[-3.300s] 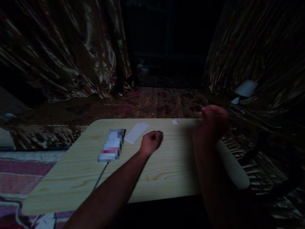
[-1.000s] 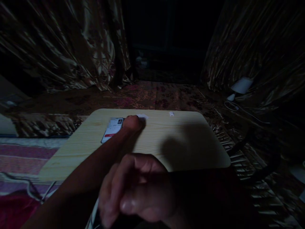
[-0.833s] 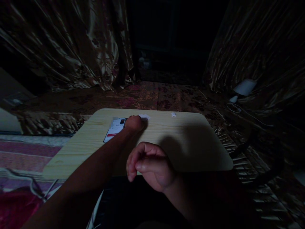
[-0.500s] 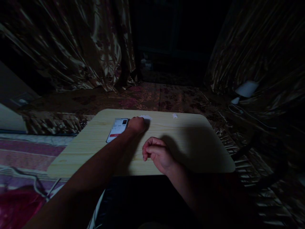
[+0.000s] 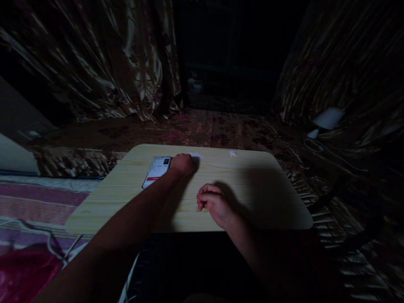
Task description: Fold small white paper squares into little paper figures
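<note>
My left hand [image 5: 183,164] is closed in a fist, knuckles up, on the far half of a pale wooden table [image 5: 126,202]. Its fingertips are hidden, and so is whatever may be in them. A flat white piece, perhaps paper [image 5: 196,155], shows just beyond the knuckles; I cannot tell whether the hand touches it. Left of the wrist lies a phone [image 5: 157,171] with a lit screen, partly covered by the forearm. My right hand [image 5: 215,203] is nearer to me, thumb side up, with curled fingers and the thumb against them. Nothing in it can be made out.
A small crumpled white scrap [image 5: 232,153] lies by the table's far edge. Beyond stands a white lamp [image 5: 328,118] with a cable, amid dark curtains [image 5: 135,63]. Striped bedding [image 5: 41,198] and a red plastic-looking bag [image 5: 28,271] are at left. The room is dim.
My right hand has shifted a little to the right over the table, its fingers still curled. The left fist stays nearly in place, and the view has moved slightly.
</note>
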`<state>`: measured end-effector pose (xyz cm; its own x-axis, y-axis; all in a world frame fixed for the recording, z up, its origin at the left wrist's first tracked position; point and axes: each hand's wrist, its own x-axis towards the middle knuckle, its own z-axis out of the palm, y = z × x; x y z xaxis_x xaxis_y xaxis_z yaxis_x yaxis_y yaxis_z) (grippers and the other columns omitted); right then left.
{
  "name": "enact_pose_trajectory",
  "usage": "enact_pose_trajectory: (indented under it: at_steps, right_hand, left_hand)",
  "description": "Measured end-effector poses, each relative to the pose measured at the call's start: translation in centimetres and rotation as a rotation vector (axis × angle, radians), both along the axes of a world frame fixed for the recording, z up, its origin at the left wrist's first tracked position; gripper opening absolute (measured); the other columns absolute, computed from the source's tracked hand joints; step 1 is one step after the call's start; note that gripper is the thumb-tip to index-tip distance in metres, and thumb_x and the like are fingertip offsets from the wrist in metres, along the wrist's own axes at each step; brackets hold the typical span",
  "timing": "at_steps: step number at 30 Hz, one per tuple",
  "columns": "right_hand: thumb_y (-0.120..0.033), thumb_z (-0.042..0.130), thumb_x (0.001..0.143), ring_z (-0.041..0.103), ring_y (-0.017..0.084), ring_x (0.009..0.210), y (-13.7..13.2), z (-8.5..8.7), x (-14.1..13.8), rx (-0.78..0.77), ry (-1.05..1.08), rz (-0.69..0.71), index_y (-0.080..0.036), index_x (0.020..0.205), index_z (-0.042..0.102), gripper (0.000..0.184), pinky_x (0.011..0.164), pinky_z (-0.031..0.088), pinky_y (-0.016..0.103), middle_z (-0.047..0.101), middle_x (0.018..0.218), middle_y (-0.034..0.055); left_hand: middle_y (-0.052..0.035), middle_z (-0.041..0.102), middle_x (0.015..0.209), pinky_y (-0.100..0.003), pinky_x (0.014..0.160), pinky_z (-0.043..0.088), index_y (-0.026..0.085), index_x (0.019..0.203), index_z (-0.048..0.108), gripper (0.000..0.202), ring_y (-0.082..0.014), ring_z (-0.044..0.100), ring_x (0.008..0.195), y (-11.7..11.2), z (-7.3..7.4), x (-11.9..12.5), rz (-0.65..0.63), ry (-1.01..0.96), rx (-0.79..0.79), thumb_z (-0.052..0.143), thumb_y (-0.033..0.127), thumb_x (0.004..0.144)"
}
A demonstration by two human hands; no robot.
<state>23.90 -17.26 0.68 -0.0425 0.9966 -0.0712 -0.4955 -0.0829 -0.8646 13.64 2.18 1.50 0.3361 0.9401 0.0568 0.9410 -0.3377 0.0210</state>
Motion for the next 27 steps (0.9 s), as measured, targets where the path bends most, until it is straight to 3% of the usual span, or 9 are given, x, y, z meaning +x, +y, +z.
enact_pose_trajectory:
  at_steps: [13,20,27]
  right_hand:
    - [-0.017,0.064,0.062,0.049,0.010,0.051,0.1,-0.7,0.2,-0.030,0.008,-0.001,-0.017,0.067,0.060,0.006,0.051,0.041,0.025,0.057,0.059,-0.0016]
    - [-0.016,0.064,0.063,0.049,0.010,0.052,0.4,-0.8,0.3,-0.034,0.016,-0.011,-0.017,0.068,0.060,0.006,0.052,0.041,0.025,0.056,0.059,-0.0016]
    - [-0.017,0.062,0.065,0.048,0.010,0.052,1.9,0.3,2.0,0.039,0.026,-0.048,-0.017,0.069,0.060,0.004,0.051,0.039,0.025,0.056,0.060,-0.0016]
  left_hand:
    - [-0.0253,0.071,0.101,-0.037,0.081,0.050,0.009,0.103,0.072,0.051,-0.0346,0.068,0.095,-0.3,0.0,0.1,-0.007,0.008,0.017,0.042,0.045,0.084]
    - [-0.0240,0.071,0.102,-0.037,0.080,0.049,0.010,0.105,0.072,0.042,-0.0334,0.068,0.096,-0.9,0.5,0.0,0.014,-0.022,0.002,0.046,0.035,0.083]
    - [-0.0209,0.071,0.104,-0.039,0.083,0.048,0.013,0.108,0.068,0.039,-0.0333,0.066,0.100,-0.5,1.9,-0.7,0.102,-0.146,0.151,0.040,0.032,0.088]
